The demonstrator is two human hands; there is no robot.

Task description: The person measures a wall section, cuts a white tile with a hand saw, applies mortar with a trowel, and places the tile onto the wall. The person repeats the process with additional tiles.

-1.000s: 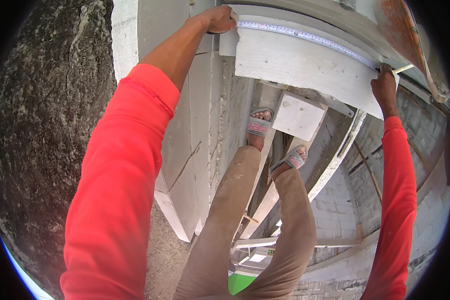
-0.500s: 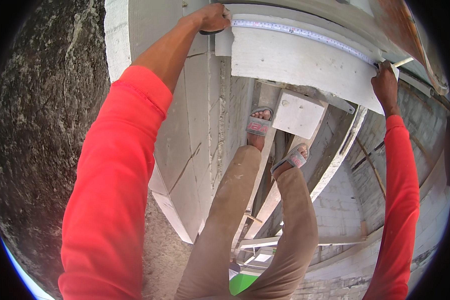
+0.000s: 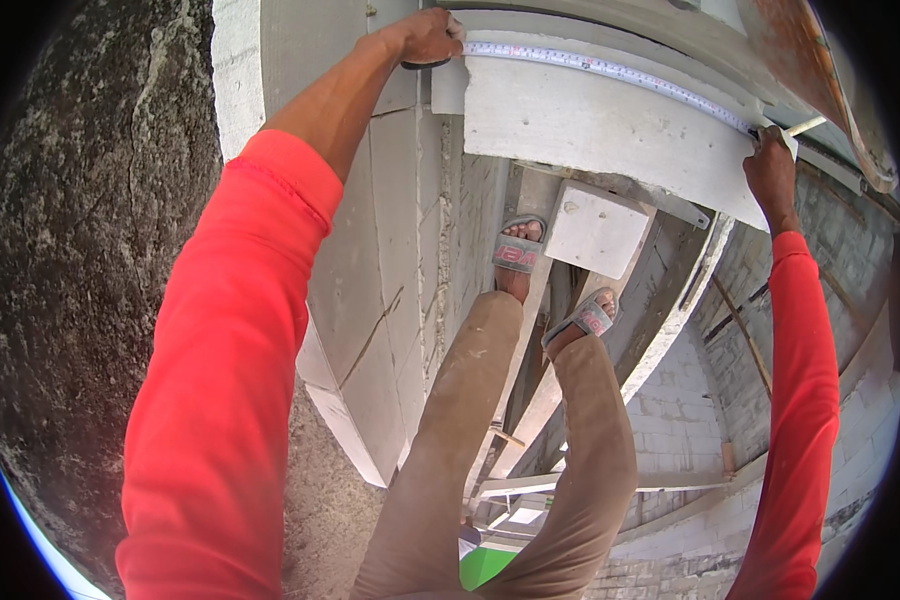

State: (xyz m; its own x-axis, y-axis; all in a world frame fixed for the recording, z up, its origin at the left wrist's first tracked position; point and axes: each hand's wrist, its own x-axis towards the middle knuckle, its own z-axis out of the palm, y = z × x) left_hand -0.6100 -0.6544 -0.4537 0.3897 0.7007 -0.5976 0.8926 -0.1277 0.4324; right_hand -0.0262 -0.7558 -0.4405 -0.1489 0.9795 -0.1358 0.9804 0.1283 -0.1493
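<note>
A white measuring tape (image 3: 610, 70) is stretched along the top of a pale block ledge (image 3: 590, 125), bowing toward the right. At its left end my left hand (image 3: 431, 38) is closed, with the fingers pressed against the ledge by the wall. My right hand (image 3: 772, 165) is closed at the tape's right end, near the block's corner. A dark bit shows at those fingertips; the rest of what they grip is hidden. Both arms reach far out in red sleeves.
My sandalled feet stand on narrow planks (image 3: 536, 400) high above a lower level. A square white block (image 3: 597, 228) lies just ahead of them. To the left rise a pale block wall (image 3: 370, 250) and a rough dark wall (image 3: 90, 250). A curved pipe (image 3: 875, 170) hangs at far right.
Almost nothing differs: the view has shifted very slightly, while both hands and the tape keep their places.
</note>
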